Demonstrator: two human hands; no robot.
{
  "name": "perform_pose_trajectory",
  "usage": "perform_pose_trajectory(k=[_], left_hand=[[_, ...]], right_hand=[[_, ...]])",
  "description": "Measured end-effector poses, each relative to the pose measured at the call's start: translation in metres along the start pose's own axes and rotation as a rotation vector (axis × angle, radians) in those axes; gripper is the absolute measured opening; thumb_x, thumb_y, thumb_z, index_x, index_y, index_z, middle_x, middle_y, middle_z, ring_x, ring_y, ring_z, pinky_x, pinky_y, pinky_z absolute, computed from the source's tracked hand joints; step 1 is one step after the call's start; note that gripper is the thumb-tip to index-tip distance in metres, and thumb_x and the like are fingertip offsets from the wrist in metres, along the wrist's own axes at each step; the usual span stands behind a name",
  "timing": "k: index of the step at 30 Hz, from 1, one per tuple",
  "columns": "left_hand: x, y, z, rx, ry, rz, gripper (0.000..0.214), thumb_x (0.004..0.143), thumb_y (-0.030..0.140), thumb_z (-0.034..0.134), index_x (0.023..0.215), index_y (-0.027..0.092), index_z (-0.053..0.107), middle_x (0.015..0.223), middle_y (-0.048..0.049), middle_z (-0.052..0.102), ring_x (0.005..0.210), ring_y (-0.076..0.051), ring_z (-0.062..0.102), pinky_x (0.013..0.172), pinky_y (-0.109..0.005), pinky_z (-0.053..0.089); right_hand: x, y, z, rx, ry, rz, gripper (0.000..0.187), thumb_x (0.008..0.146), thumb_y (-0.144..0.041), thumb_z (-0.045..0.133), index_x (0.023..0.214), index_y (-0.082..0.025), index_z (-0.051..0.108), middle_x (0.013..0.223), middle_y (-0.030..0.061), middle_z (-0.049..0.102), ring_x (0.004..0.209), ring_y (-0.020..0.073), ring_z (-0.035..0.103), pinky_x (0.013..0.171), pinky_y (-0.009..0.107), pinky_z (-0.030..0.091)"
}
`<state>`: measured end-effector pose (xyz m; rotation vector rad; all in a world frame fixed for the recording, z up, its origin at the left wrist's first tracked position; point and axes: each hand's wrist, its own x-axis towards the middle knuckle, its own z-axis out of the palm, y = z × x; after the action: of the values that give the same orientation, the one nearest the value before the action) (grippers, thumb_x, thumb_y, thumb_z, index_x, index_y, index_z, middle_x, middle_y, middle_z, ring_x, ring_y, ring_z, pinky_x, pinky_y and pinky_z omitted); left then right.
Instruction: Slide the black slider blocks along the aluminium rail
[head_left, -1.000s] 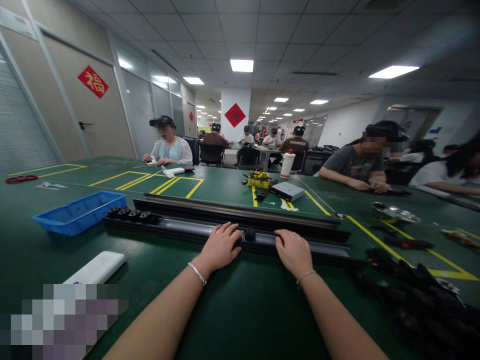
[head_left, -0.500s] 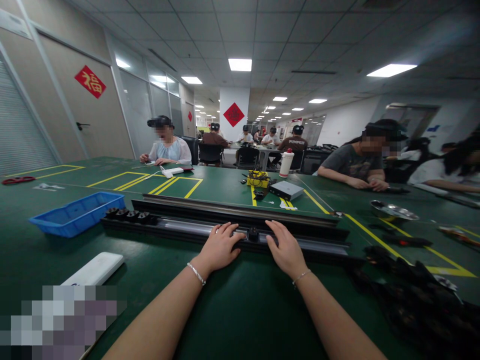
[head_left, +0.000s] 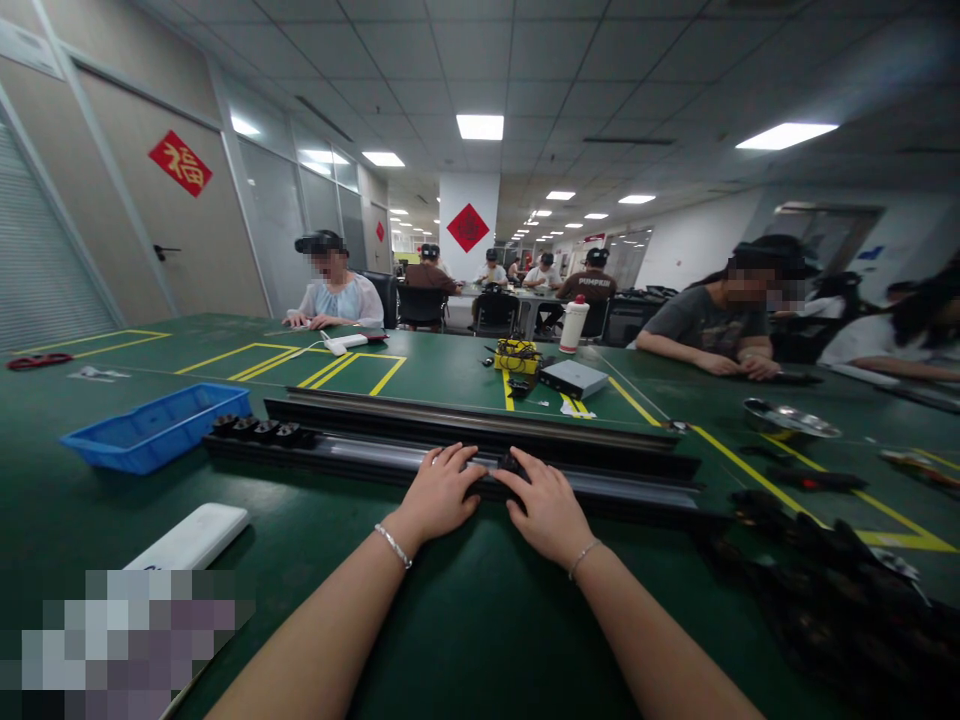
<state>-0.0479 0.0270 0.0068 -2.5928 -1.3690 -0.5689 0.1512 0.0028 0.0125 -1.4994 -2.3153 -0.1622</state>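
Rail (head_left: 375, 455): long, black, lying across green table (head_left: 465, 620), just in front of the person. Slider (head_left: 512, 462): small black part on rail, mid-length. Left hand (head_left: 442, 492): palm down, fingers slightly spread, flat on rail, just left of slider. Right hand (head_left: 547, 508): fingers loosely spread over slider; grip cannot be told. Hands nearly touch. Blue tray (head_left: 150, 432): beside rail's left end.
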Motion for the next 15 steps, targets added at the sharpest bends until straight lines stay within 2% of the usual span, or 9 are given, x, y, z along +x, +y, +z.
perform_pose_trajectory(k=[4, 7, 10, 15], left_hand=[[0.0005, -0.0011, 0.0008, 0.001, 0.018, 0.005, 0.035, 0.080, 0.032, 0.057, 0.115, 0.030, 0.057, 0.138, -0.0049, 0.047, 0.129, -0.027, 0.038, 0.105, -0.048, 0.030], [0.0008, -0.0015, 0.0004, -0.003, 0.017, 0.005, 0.033, 0.080, 0.031, 0.057, 0.113, 0.029, 0.057, 0.138, -0.0048, 0.047, 0.129, -0.027, 0.039, 0.104, -0.047, 0.031], [0.0007, -0.0014, -0.0001, -0.005, 0.012, 0.003, 0.032, 0.080, 0.031, 0.057, 0.113, 0.029, 0.057, 0.138, -0.0043, 0.047, 0.129, -0.026, 0.038, 0.104, -0.046, 0.031], [0.0001, -0.0013, 0.0002, -0.007, 0.010, -0.002, 0.033, 0.080, 0.030, 0.057, 0.113, 0.029, 0.057, 0.139, -0.0041, 0.047, 0.130, -0.026, 0.038, 0.104, -0.046, 0.031]], right_hand=[[0.0002, 0.0006, 0.0004, -0.005, 0.041, 0.039, 0.042, 0.079, -0.020, 0.051, 0.116, -0.035, 0.062, 0.144, 0.0045, 0.040, 0.135, 0.0284, 0.025, 0.103, 0.052, 0.030], [0.0002, 0.0025, -0.0005, 0.004, 0.079, 0.063, 0.036, 0.078, -0.022, 0.052, 0.109, -0.032, 0.066, 0.146, 0.0059, 0.035, 0.137, 0.0306, 0.019, 0.103, 0.053, 0.030], [0.0004, 0.0045, -0.0011, 0.024, 0.108, 0.061, 0.032, 0.077, -0.024, 0.053, 0.105, -0.030, 0.068, 0.148, 0.0053, 0.032, 0.137, 0.0305, 0.020, 0.103, 0.052, 0.030], [0.0003, 0.0059, -0.0006, 0.053, 0.135, 0.040, 0.029, 0.077, -0.023, 0.053, 0.101, -0.027, 0.069, 0.146, 0.0062, 0.036, 0.136, 0.0284, 0.024, 0.104, 0.048, 0.031]])
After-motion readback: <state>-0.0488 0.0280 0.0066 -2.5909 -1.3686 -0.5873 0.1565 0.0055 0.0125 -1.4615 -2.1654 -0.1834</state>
